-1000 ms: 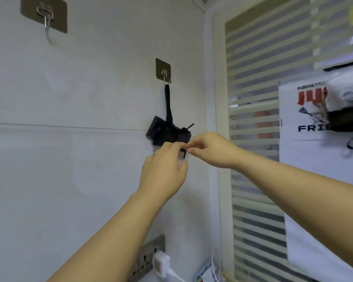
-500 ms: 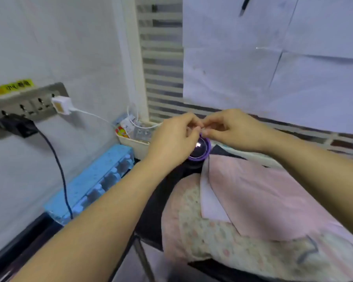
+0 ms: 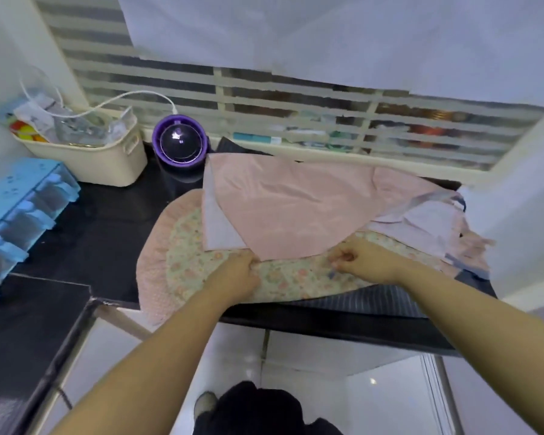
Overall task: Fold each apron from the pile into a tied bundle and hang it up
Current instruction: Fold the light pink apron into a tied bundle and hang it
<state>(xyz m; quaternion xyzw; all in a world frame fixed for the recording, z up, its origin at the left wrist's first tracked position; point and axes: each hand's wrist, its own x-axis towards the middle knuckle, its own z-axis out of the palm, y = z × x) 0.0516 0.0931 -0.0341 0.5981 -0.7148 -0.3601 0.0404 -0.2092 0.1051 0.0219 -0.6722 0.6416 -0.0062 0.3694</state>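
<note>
Black counter (image 3: pixel 107 221) fills mid-frame with the apron pile (image 3: pixel 296 215) on its right half: plain pink apron (image 3: pixel 289 211) on top of a floral one (image 3: pixel 201 262). Left hand (image 3: pixel 236 274) and right hand (image 3: pixel 361 259) each pinch the pink apron's near edge at centre frame. Upper left: cream basket (image 3: pixel 107 164) holds clear plastic bags, a white cable and small colourful items; purple round container (image 3: pixel 180 144) just right of it, contents unclear.

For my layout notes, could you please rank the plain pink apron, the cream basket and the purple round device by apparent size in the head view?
1. plain pink apron
2. cream basket
3. purple round device
</note>
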